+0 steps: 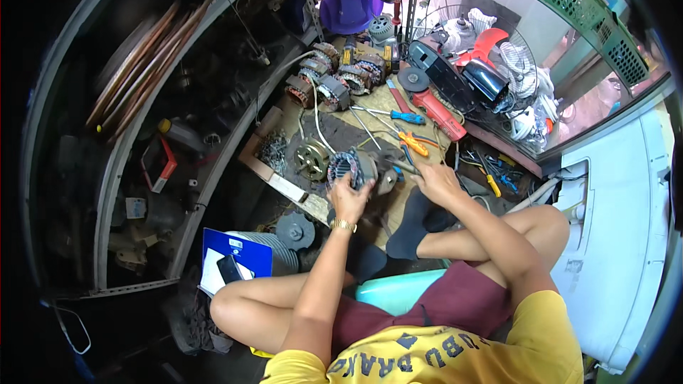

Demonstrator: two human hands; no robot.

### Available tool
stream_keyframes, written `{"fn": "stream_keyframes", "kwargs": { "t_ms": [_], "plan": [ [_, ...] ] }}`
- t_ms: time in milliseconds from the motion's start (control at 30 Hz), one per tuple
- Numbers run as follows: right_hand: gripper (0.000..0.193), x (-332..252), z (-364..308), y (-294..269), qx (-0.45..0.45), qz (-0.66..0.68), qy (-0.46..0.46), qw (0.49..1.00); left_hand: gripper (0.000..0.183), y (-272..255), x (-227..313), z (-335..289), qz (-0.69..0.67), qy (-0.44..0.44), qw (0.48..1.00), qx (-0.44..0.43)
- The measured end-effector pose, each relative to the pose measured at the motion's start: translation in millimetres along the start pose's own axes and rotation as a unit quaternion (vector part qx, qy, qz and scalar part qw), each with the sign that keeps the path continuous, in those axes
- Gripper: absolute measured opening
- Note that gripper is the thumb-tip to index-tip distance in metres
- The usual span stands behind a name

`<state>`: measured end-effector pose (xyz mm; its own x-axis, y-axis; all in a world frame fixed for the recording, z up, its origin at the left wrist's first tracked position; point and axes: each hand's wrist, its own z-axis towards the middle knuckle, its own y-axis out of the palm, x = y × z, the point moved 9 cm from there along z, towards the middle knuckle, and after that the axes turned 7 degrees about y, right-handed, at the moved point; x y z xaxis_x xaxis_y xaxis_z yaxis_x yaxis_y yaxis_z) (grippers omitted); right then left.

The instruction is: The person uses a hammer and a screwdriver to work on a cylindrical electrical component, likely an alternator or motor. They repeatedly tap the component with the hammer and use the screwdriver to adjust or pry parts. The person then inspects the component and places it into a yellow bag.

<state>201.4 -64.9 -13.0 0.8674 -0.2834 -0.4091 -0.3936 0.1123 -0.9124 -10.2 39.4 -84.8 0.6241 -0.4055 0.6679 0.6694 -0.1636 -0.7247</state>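
Observation:
My left hand [350, 200] is closed around the lower side of a motor stator [343, 166] with copper windings, steadying it on the work board. My right hand [435, 182] grips the handle of a hammer [404, 166]; its head, close to the stator's right side, is smeared by motion. Just left of the stator lies a round brass-coloured motor end cover [311, 159]. Orange-handled pliers [414, 144] and a blue-handled screwdriver [408, 116] rest beyond my right hand.
Several wound stators [333, 91] crowd the board's far left. A red angle grinder [437, 115] and a fan [491, 64] stand far right. A carton tray [274, 156] holds small metal parts. Near left are a blue folder [242, 250] and phone [228, 269]; shelving [117, 192] rises beyond.

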Motion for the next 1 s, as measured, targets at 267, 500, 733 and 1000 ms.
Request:
{"fn": "stream_keyframes", "kwargs": {
  "t_ms": [267, 500, 733, 1000],
  "plan": [
    [0.033, 59.3, 46.6, 26.5, 0.127, 0.079, 0.124, 0.981, 0.028, -32.5, -20.5, -27.7, -0.452, -0.139, 0.878, 0.076],
    [0.034, 77.4, 67.8, 55.8, 0.110, 0.150, 0.076, 0.980, 0.026, -57.7, -4.7, -36.8, -0.537, -0.137, 0.830, 0.069],
    [0.060, -84.1, 48.5, 22.9, -0.076, 0.328, -0.205, 0.919, 0.029, -62.1, 15.8, -41.6, -0.555, -0.134, 0.820, 0.037],
    [0.047, -119.9, -24.2, -39.0, 0.056, 0.241, -0.213, 0.945, 0.033, -57.3, 18.8, -42.4, -0.518, -0.153, 0.836, 0.093]
  ]
}}
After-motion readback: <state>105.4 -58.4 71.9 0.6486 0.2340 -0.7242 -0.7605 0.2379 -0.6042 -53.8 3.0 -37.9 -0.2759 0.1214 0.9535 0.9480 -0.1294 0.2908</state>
